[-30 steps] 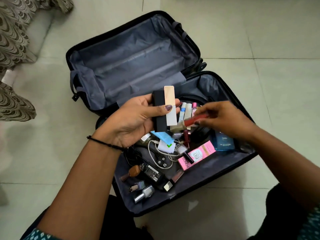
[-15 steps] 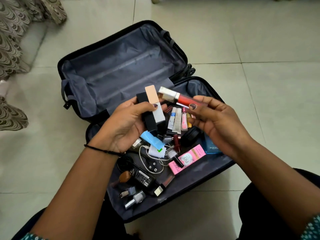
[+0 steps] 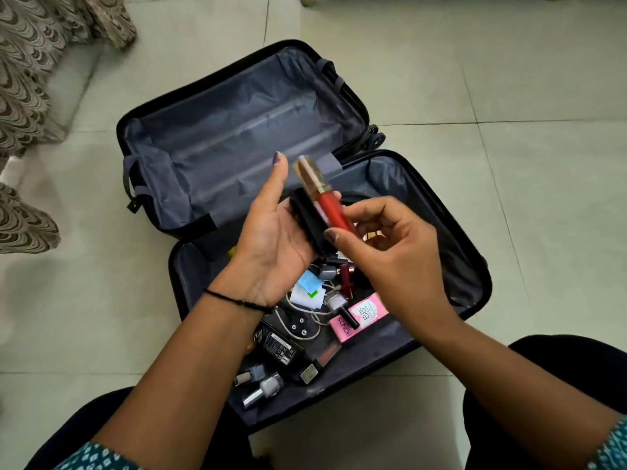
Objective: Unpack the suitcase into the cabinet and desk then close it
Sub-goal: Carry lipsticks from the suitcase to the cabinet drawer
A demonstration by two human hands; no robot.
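- Pale tiled floor [image 3: 509, 79] spreads all around me, and a patterned curtain [image 3: 30, 62] hangs at the far left.
- The suitcase [image 3: 441, 232] lies open on the floor right in front of my knees, both halves flat. The far half shows its grey lining, and its wheels [image 3: 371, 137] stick out on the right, by the hinge.
- My left hand [image 3: 271, 239] is above the near half, palm up, with the thumb raised and apart from everything. A black case [image 3: 305, 222] lies across my fingers; the case hides the fingers themselves.
- A thin black thread [image 3: 234, 300] circles my left wrist.
- My right hand [image 3: 390, 252] pinches a red lip gloss [image 3: 330, 212] between the thumb and curled fingers, low on the tube. The tube slants up and away from me, its pale cap at the far end, and it rests against the black case.
- Below my hands the near half is full of small things in a loose heap:
- a pink box [image 3: 359, 320] towards the right, with a dark stick lying across it;
- a black charger [image 3: 281, 347] just beside a tangled white cable [image 3: 298, 320];
- a blue packet [image 3: 310, 279] and a dark red lipstick [image 3: 346, 279] under my wrists;
- a few nail polish bottles [image 3: 263, 391] lying on their sides at the near edge.
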